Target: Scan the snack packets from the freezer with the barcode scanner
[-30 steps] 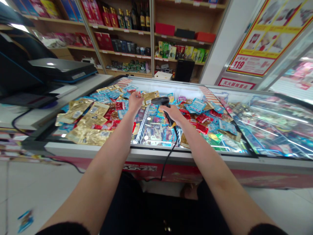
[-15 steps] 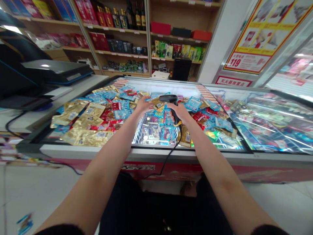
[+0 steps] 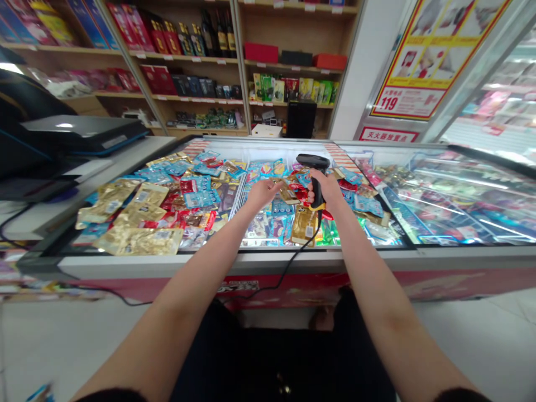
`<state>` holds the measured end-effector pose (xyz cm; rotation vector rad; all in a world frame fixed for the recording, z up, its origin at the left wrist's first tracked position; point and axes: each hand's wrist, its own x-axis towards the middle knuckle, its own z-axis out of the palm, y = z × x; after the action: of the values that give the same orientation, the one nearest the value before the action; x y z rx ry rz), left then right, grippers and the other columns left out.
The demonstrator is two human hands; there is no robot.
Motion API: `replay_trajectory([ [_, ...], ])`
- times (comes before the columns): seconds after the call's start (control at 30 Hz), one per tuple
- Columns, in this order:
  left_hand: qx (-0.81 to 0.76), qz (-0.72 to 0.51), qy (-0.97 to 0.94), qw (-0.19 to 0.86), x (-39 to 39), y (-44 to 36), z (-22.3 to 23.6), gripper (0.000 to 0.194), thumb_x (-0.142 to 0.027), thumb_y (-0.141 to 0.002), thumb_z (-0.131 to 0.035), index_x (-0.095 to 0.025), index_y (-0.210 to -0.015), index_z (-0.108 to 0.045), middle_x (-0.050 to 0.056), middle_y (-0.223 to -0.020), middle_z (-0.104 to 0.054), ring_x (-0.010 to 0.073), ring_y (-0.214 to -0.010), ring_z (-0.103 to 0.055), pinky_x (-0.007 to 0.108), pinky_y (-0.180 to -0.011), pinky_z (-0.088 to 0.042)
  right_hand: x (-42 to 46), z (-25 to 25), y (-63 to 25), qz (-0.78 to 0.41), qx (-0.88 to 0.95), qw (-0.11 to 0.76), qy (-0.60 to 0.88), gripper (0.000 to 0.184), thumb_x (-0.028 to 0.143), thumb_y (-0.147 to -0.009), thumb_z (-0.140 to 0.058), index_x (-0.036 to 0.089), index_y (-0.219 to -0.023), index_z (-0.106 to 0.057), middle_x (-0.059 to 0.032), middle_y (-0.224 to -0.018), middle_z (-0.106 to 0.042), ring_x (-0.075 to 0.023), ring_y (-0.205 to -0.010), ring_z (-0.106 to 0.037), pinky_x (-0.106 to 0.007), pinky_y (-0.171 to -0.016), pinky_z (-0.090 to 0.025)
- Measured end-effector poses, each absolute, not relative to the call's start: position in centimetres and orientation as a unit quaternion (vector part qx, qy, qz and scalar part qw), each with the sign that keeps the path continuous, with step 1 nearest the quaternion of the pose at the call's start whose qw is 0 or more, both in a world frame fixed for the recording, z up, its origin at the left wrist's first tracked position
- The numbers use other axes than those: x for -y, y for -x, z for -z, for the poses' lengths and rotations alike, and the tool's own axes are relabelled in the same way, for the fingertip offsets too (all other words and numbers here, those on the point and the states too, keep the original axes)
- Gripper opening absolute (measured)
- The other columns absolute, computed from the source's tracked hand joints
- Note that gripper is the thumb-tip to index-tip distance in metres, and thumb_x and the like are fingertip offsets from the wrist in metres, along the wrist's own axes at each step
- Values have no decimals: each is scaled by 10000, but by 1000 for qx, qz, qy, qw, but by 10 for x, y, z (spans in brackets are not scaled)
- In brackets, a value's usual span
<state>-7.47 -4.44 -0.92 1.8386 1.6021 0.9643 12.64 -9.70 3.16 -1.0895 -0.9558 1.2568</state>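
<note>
Now a small gold-brown foil packet (image 3: 288, 194), pinched between the nearly met thumb and fingers of the left hand (image 3: 262, 194), has been brought across to the right of the white wire divider (image 3: 240, 195); a second ago it was held near that divider. It is held above the middle section of the long, glass-edged chest freezer (image 3: 209, 261), apart from the heap of gold, blue and red packets (image 3: 146, 209) at the left. Meanwhile the black pistol-shaped scanner with yellow trim (image 3: 313, 162) has been shifted rightward too, its grip wrapped by the curled fingers of the right hand (image 3: 327, 188). Its head, seen close by the packet a second ago, is now set above and to the right of it. By judgement, the packet has left its scanning position, though whether a code was read cannot be told.
</note>
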Motion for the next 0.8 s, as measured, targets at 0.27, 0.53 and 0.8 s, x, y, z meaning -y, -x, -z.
replay_trajectory([
  [0.27, -614, -235, -741, 136, 50, 79, 11, 294, -483, -868, -776, -217, -771, -697, 90, -977, -776, 268, -951, -722, 343, -826, -521, 100, -29, -125, -538, 403, 573, 470, 213, 311, -1006, -641, 202, -833, -579, 41, -502, -584, -108, -332, -493, -213, -315, -426],
  [0.53, -551, -224, -799, 88, 66, 40, 17, 215, -430, -934, -710, -218, -938, -740, 87, -1085, -745, 249, -1045, -697, 338, -905, -530, 97, -34, -116, -533, 411, 566, 476, 232, 335, -985, -685, 203, -833, -569, 52, -498, -577, -99, -332, -487, -200, -323, -426],
  [0.8, -550, -247, -795, 69, 55, -1, 23, 283, -282, -1011, -546, -173, -1229, -690, 180, -1296, -668, 319, -1234, -644, 428, -1083, -482, 91, -29, -113, -541, 412, 569, 463, 259, 326, -993, -659, 210, -792, -545, 55, -485, -560, -99, -324, -483, -210, -329, -436],
])
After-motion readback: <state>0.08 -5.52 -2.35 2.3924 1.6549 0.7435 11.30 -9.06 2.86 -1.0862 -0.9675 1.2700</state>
